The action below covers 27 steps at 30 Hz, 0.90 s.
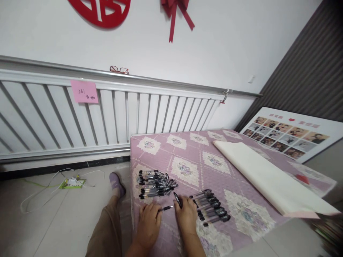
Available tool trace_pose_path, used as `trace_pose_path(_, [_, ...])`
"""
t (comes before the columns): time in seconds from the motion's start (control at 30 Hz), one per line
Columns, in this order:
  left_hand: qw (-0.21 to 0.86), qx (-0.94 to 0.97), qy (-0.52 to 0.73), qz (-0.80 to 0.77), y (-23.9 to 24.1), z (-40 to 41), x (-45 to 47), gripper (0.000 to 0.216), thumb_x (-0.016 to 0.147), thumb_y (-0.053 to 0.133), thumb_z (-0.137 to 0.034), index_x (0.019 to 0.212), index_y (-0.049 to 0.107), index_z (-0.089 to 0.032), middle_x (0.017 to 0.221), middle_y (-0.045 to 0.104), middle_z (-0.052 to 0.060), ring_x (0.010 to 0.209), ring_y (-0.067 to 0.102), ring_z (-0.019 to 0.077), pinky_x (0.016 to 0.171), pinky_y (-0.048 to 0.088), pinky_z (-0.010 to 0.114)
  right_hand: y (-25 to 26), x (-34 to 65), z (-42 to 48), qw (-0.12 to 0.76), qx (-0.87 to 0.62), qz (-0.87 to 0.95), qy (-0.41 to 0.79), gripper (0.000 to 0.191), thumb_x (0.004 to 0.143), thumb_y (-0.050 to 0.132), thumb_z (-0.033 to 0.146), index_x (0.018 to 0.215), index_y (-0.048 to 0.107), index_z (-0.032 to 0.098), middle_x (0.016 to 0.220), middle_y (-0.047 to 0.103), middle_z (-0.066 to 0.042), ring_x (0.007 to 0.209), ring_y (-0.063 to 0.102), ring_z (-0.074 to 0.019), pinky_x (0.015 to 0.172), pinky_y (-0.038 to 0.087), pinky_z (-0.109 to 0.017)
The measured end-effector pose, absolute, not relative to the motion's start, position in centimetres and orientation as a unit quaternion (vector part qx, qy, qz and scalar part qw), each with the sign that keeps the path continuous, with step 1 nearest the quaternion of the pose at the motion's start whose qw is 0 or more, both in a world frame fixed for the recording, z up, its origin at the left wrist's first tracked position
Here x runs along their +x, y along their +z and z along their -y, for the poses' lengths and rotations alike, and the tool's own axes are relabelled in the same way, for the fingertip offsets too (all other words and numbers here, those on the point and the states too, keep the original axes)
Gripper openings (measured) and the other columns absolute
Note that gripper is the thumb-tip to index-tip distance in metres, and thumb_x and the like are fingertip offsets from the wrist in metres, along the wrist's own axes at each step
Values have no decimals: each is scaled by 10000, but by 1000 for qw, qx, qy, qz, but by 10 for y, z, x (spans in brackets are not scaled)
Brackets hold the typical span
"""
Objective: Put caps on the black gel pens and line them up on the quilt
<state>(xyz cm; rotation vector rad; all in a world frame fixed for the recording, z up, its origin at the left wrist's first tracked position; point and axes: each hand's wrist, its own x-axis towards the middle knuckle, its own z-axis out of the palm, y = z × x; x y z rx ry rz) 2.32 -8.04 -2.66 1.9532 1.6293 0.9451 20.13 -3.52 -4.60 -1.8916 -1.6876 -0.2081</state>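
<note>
My left hand (149, 218) is closed around an uncapped pen (166, 207), whose tip points right. Close beside it, my right hand (187, 213) grips a black pen cap (177, 200) that stands up from the fingers, apart from the pen tip. Beyond my left hand lies a loose pile of black pens (154, 184), several of them crossing one another. To the right of my right hand, several capped pens (213, 207) lie side by side in a slanted row, their caps toward the right.
The pens rest on a purple flowered cover (184, 144). A folded cream sheet (257, 171) lies at the right, before a photo board (288, 134). A white radiator (150, 114) runs behind. On the floor at left are a power strip (73, 183) and cables.
</note>
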Motion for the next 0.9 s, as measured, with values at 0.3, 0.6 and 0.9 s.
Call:
trace_pose_path(0.3, [209,705,332,-590,-27,81,23,235,842,432,-166,951,620,-252,986,664,12,994,570,202,992,297,434,-37,207,48,415,-671,611,60,401,876,412,475,906,672,172,881,660,-110,855,571,-245,823,413,-372])
trace_pose_path(0.6, [213,710,320,-590,-24,81,23,246,852,429,-181,984,622,-258,992,653,12,999,554,202,997,282,438,-37,214,60,525,-679,465,218,331,749,565,479,870,635,179,811,684,-57,783,608,-223,743,469,-325])
trace_pose_path(0.9, [201,727,290,-590,-18,80,22,248,878,438,-250,1009,645,-286,984,653,10,967,555,198,958,313,409,-33,200,66,576,-570,360,463,307,688,675,444,856,573,208,722,626,17,638,588,-146,605,486,-259])
